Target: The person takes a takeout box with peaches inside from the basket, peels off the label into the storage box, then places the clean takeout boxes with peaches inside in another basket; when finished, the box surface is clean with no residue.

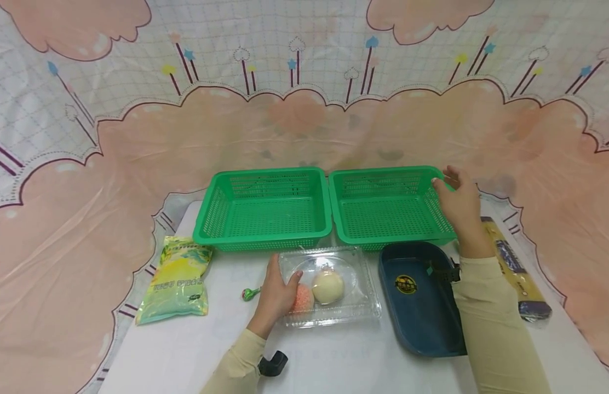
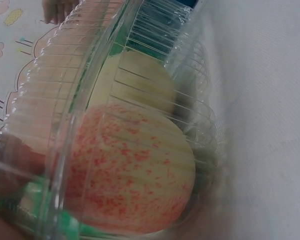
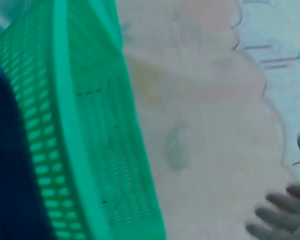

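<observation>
Your left hand [image 1: 277, 298] is gripping the left end of the clear plastic box [image 1: 356, 309], the thumb resting over the lid and the fingers running down the side; where those fingertips are ending, you cannot tell. Under the lid, the pink-flecked ball [image 1: 303, 300] is lying close to your thumb, with the cream ball [image 1: 328, 285] just beside it. Your box is probably going to feel light, thin-walled and slick, so expect it to flex and crackle under a hard squeeze, and the balls to roll if you are tilting it. The folded rim is looking stiffest: take hold at both ends, supporting from below.

Your right hand [image 1: 461, 205] is hovering by the right end of the right green basket [image 1: 373, 239], fingers loosely spread, thumb apart, holding nothing.

Farther out, the box is sitting on the white table [image 1: 225, 358], in front of the two baskets, between the yellow-green packet [image 1: 176, 284] and the dark blue tray [image 1: 418, 320].
</observation>
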### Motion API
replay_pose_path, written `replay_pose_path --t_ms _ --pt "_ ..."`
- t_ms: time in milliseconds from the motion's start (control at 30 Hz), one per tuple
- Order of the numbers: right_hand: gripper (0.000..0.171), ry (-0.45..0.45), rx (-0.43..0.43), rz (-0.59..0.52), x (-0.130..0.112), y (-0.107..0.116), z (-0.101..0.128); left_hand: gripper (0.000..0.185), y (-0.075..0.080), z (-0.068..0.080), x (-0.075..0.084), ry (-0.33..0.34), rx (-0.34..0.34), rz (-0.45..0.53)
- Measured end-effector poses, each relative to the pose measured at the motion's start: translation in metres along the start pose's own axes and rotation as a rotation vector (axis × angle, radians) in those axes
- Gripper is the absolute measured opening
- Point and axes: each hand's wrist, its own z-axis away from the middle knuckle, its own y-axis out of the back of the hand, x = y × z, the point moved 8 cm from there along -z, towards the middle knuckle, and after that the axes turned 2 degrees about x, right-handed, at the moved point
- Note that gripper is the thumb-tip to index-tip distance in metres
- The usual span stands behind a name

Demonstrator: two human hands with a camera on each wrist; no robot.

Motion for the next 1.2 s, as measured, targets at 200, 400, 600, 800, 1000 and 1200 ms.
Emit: replay_pose_path --t_ms 200,400,600,800,1000,1200 --pt "0.078 -0.179 0.071 0.066 0.037 0.004 -0.013 0.078 0.0 -0.001 -0.001 0.001 0.003 0.006" --pt "0.084 -0.278 0.006 0.167 0.064 -0.001 -0.019 0.079 -0.001 -0.002 0.001 -0.002 0.002 0.015" --pt "0.081 -0.351 -0.091 0.214 0.085 -0.009 -0.02 0.079 -0.001 -0.001 0.0 0.008 -0.001 0.014" --pt "0.071 -0.337 -0.101 0.235 0.092 -0.013 -0.025 0.078 -0.001 -0.001 0.0 0.011 0.002 0.003" --pt "0.07 -0.33 -0.112 0.275 0.103 -0.014 -0.035 0.078 -0.002 -0.001 -0.001 0.013 -0.002 0.007" --pt "0.062 -0.316 -0.123 0.376 0.124 -0.002 -0.04 0.078 -0.001 -0.002 -0.003 0.019 0.0 0.004"
